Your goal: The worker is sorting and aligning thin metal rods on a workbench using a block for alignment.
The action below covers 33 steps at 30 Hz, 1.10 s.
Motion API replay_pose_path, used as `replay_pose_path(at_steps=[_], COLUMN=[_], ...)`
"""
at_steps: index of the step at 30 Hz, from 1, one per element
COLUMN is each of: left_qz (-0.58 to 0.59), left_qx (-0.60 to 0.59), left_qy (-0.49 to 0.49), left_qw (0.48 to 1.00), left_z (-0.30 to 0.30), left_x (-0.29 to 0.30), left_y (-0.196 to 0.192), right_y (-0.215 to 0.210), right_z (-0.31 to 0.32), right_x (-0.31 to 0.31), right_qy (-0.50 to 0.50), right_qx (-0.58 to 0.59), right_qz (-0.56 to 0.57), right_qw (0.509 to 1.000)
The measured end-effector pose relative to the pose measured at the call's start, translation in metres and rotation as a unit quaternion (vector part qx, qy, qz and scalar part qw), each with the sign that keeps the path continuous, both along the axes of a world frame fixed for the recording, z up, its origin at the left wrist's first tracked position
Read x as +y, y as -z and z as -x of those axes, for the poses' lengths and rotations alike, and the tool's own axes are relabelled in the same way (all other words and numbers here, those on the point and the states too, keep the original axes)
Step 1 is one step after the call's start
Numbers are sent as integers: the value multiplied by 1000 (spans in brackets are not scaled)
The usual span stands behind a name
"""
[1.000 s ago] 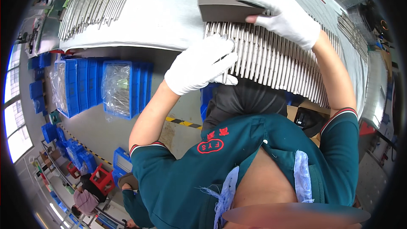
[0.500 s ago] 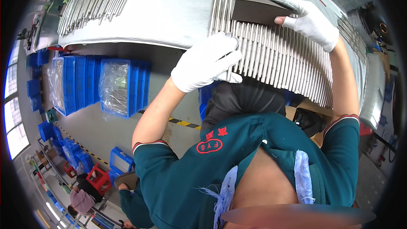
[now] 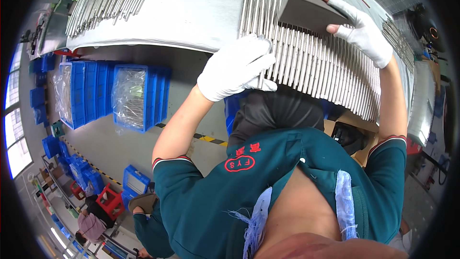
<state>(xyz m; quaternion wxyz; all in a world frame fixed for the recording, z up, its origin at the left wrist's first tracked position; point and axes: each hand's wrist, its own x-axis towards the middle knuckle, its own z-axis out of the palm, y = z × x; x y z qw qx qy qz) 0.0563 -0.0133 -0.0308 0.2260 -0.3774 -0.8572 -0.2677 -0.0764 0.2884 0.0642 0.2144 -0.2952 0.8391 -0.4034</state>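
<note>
In the head view, the white-gloved right hand [image 3: 366, 38] grasps a dark-grey rectangular block [image 3: 309, 12] between thumb and fingers. The block is farther right over the row of silver cylindrical metal rods [image 3: 321, 64] than a second ago, uncovering more upper rod ends at left. The white-gloved left hand [image 3: 235, 69] curls against the row's left end; whether it grips a rod cannot be determined.

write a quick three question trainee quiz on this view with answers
1. Which hand holds the dark grey rectangular block?
2. True or false: the white-gloved left hand is at the left end of the row of shiny metal rods the block overlaps in view.
3. Fill in: the rectangular plastic crates at the picture's left are ____ in colour.

Key: 1. The white-gloved right hand. 2. True. 3. Blue.
</note>
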Motion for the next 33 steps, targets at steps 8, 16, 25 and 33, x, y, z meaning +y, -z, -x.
replay_pose_path(at_steps=[8,16,25,33], left_qz=[2,0,-52,11], left_qx=[-4,-10,10,-20], left_qy=[19,32,36,28], left_qw=[1000,999,998,999], left_z=[3,3,-1,-3], left_x=[-1,-1,0,-4], left_y=[3,-1,-3,-12], right_y=[12,19,2,2], right_z=[5,7,1,4], right_x=[-51,-48,-48,-2], right_qy=[-82,19,-22,-14], right_qx=[157,117,152,69], right_qz=[-11,-108,-70,-33], right_qw=[984,987,986,997])
